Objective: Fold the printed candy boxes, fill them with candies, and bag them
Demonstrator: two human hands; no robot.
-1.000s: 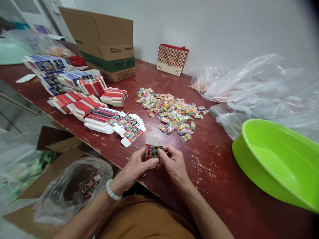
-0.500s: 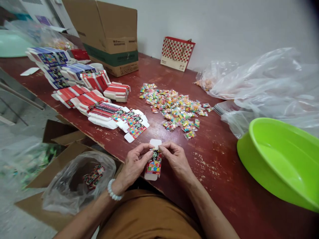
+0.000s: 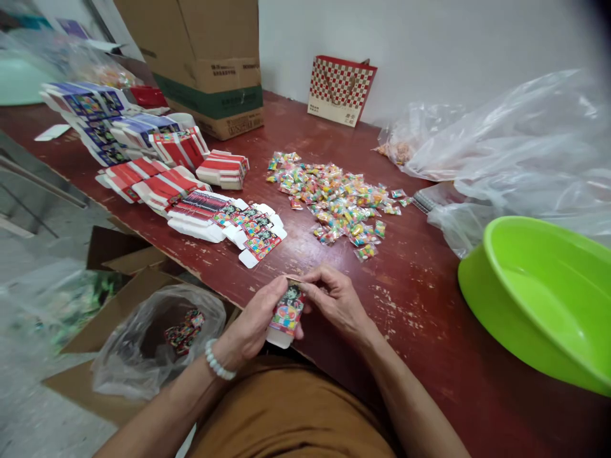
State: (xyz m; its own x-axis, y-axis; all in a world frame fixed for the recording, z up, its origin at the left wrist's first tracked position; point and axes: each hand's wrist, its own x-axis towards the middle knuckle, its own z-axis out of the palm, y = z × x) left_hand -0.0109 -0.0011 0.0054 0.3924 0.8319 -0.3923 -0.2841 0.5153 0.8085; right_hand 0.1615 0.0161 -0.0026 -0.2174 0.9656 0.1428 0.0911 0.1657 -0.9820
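A small printed candy box (image 3: 287,310) is held near the table's front edge. My left hand (image 3: 255,317), with a beaded bracelet on its wrist, wraps round the box's left side and is closed on it. At the box's top end, the fingers of my right hand (image 3: 334,299) pinch the edge; the top flap now looks folded over. A white flap shows at the box's lower end. Beyond my hands lie flattened candy boxes (image 3: 260,238) in an overlapping row, and a heap of small candy packets (image 3: 337,197) in clear wrappers.
Stacks of red and blue flat boxes (image 3: 167,187) stand at the left, before a large cardboard carton (image 3: 214,95). A green basin (image 3: 496,305) and clear plastic bags (image 3: 506,146) are at the right. Below the table edge sits a bag-lined carton (image 3: 114,337). A gift bag (image 3: 337,95) leans on the wall.
My left hand has gone from pinching the box's top to wrapping its side. The white top flap, upright before, is folded down under my right fingers. The view has shifted slightly.
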